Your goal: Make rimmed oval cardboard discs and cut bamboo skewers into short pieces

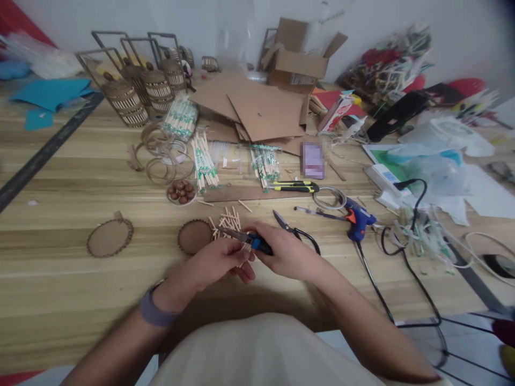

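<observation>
My right hand (287, 249) is wrapped round pliers (257, 242) with blue and black handles, their metal jaws pointing left. Close under the jaws, my left hand (219, 262) is closed in a pinch, with pale wooden sticks (246, 249) partly showing between its fingers. A pile of short cut sticks (228, 219) lies just beyond the pliers. Left of the pile is a round cardboard disc (195, 237) with a dark beaded edge; a larger similar disc (109, 238) lies farther left. Black-handled scissors (300, 231) rest beyond my right hand.
A blue glue gun (359, 219) with a black cord lies at the right, near a pen (319, 213) and a yellow-black cutter (295, 186). Behind are a bowl of brown nuts (182, 192), wrapped chopsticks (204, 161), cardboard sheets (265, 110) and lantern-like stick baskets (126, 102).
</observation>
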A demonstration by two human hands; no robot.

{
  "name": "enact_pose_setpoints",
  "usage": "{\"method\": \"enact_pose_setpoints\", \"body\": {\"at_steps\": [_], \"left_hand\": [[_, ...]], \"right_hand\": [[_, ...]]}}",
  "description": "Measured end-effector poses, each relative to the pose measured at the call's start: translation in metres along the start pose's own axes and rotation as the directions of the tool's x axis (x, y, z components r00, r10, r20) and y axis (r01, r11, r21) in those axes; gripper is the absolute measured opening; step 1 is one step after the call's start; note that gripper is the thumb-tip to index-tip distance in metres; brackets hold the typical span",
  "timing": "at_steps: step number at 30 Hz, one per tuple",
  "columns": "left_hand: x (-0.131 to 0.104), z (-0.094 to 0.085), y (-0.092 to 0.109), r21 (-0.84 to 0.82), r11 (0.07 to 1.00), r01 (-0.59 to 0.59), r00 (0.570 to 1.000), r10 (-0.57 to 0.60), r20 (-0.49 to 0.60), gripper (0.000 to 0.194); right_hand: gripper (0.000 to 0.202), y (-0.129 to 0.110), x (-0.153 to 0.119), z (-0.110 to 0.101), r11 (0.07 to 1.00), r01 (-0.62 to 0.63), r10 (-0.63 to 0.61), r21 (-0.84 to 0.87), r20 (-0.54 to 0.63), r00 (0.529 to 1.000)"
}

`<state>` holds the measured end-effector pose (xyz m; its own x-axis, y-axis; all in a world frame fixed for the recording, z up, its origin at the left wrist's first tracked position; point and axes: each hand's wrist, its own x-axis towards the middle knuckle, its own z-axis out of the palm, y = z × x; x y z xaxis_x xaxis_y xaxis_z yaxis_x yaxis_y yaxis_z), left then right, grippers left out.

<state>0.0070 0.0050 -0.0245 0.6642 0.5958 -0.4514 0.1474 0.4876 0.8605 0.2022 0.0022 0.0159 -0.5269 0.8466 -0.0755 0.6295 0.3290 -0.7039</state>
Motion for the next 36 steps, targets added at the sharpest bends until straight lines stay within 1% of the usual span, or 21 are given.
{"method": "enact_pose_setpoints", "body": {"at_steps": [1,3,5,7,9,11,14,19,21,23,24,26,27,29,31,33,34,36], "left_hand": [[0.000,0.000,0.000,-0.010,1.000,0.000,1.000,0.000,-0.009,0.054],[0.000,0.001,0.000,-0.059,0.998,-0.012,0.997,0.008,-0.074,0.052],[0.000,0.002,0.001,-0.131,0.990,-0.045,0.985,0.022,-0.171,0.049],[0.001,0.004,0.002,-0.195,0.977,-0.087,0.968,0.037,-0.247,0.046],[0.003,0.007,0.003,-0.226,0.967,-0.118,0.964,0.056,-0.261,0.044],[0.005,0.011,0.003,-0.252,0.955,-0.154,0.959,0.083,-0.271,0.038],[0.008,0.017,0.003,-0.262,0.944,-0.199,0.946,0.115,-0.304,0.028],[0.009,0.022,0.001,-0.248,0.951,-0.183,0.935,0.090,-0.342,0.023],[0.008,0.023,0.001,-0.240,0.950,-0.199,0.933,0.110,-0.342,0.023],[0.006,0.024,0.002,-0.210,0.957,-0.201,0.940,0.127,-0.318,0.026],[0.004,0.023,0.003,-0.186,0.963,-0.193,0.944,0.130,-0.303,0.030],[-0.001,0.021,0.005,-0.146,0.975,-0.167,0.952,0.121,-0.280,0.037],[-0.004,0.019,0.006,-0.135,0.980,-0.144,0.956,0.103,-0.275,0.039],[-0.009,0.016,0.008,-0.123,0.988,-0.090,0.962,0.054,-0.267,0.042],[-0.012,0.014,0.009,-0.098,0.994,-0.042,0.968,0.017,-0.251,0.043],[-0.013,0.014,0.010,-0.053,0.998,-0.024,0.974,0.011,-0.228,0.042],[-0.014,0.014,0.011,-0.034,0.999,-0.020,0.976,0.012,-0.216,0.041],[-0.014,0.016,0.012,-0.004,1.000,-0.011,0.982,0.010,-0.190,0.039]], "right_hand": [[0.045,0.002,0.000,0.002,1.000,0.030,-0.030,-0.001,-0.063,0.998],[0.045,0.004,0.000,0.006,0.997,0.069,-0.071,-0.017,-0.219,0.973],[0.051,0.004,-0.001,0.011,0.998,0.050,-0.061,-0.041,-0.349,0.935],[0.062,0.003,-0.001,0.016,0.999,0.004,-0.024,-0.051,-0.405,0.914],[0.072,0.001,-0.002,0.023,0.998,-0.030,0.005,-0.056,-0.406,0.914],[0.077,-0.001,-0.002,0.028,0.997,-0.044,0.016,-0.066,-0.383,0.924],[0.077,-0.001,-0.002,0.034,0.993,-0.062,0.022,-0.096,-0.374,0.927],[0.073,0.001,0.000,0.036,0.988,-0.073,0.014,-0.136,-0.392,0.920],[0.074,0.001,0.000,0.036,0.991,-0.083,0.036,-0.107,-0.380,0.924],[0.074,0.001,-0.002,0.032,0.995,-0.098,0.078,-0.037,-0.357,0.931],[0.070,0.001,-0.004,0.028,0.994,-0.112,0.108,0.008,-0.340,0.934],[0.056,0.001,-0.012,0.017,0.977,-0.182,0.207,0.114,-0.271,0.940],[0.048,0.002,-0.017,0.009,0.956,-0.233,0.268,0.176,-0.212,0.940],[0.040,0.006,-0.030,-0.007,0.879,-0.359,0.387,0.315,-0.031,0.921],[0.042,0.010,-0.043,-0.022,0.761,-0.477,0.440,0.440,0.191,0.878],[0.046,0.013,-0.053,-0.031,0.635,-0.587,0.455,0.502,0.372,0.809],[0.047,0.014,-0.056,-0.033,0.583,-0.631,0.459,0.513,0.433,0.776],[0.047,0.013,-0.059,-0.032,0.517,-0.676,0.461,0.525,0.495,0.737]]}}
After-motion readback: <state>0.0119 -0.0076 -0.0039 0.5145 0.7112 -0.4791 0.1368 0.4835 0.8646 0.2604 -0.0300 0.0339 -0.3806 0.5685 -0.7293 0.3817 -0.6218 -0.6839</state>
